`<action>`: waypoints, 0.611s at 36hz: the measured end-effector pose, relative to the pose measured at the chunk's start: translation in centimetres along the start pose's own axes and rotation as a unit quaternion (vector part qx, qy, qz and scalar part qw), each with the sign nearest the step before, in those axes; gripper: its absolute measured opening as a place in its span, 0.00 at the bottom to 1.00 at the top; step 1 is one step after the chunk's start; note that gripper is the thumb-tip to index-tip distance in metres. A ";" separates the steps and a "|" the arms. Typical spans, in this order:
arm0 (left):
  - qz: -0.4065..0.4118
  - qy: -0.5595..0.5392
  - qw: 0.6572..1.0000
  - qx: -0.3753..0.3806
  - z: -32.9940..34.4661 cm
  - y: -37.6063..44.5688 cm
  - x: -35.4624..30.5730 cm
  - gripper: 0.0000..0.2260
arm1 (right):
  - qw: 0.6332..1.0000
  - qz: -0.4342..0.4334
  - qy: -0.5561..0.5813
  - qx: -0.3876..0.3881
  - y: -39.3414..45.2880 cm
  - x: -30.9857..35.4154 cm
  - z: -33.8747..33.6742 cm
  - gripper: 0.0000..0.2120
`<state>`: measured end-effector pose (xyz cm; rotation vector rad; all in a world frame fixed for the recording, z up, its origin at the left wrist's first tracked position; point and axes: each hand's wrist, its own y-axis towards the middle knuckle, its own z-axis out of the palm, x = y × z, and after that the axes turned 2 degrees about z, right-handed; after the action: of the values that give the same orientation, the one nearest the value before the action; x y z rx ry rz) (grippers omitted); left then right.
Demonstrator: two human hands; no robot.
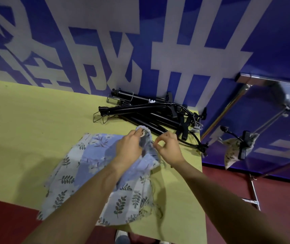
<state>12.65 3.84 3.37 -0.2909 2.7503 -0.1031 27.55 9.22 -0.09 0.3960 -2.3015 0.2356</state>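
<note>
With my left hand (pixel 128 148) I gripped the blue leaf-printed cloth's (pixel 80 173) bunched far end; my right hand (pixel 168 148) pinched its frayed edge.

The bench (pixel 35 120) has a flat yellow-green top. A leaf-print cloth (pixel 91 161) lies on it, near the front and a bit to the right. The cloth has blue and white squares with dark leaves on them, and its edges are frayed. It is wrinkled, and one corner hangs a little over the front edge. A pile of black clamp hangers (pixel 149 111) lies at the back right corner, just beside the cloth's far end.
</note>
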 end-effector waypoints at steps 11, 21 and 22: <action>-0.009 -0.032 0.999 0.027 -3.2 0.0 2.8 0.30 | 0.990 -0.089 -0.094 0.054 2.0 5.2 1.9 0.07; 0.005 -0.106 0.993 0.041 -4.0 1.0 3.6 0.33 | 0.986 -0.111 -0.105 0.066 3.5 7.2 1.1 0.06; 0.008 -0.110 0.993 0.038 -4.2 1.1 3.7 0.33 | 0.981 -0.112 -0.139 0.073 3.6 7.1 1.3 0.07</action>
<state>7.53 4.28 5.83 -0.2446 2.5233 -0.1614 20.75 10.69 4.00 0.8013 -2.4925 0.2487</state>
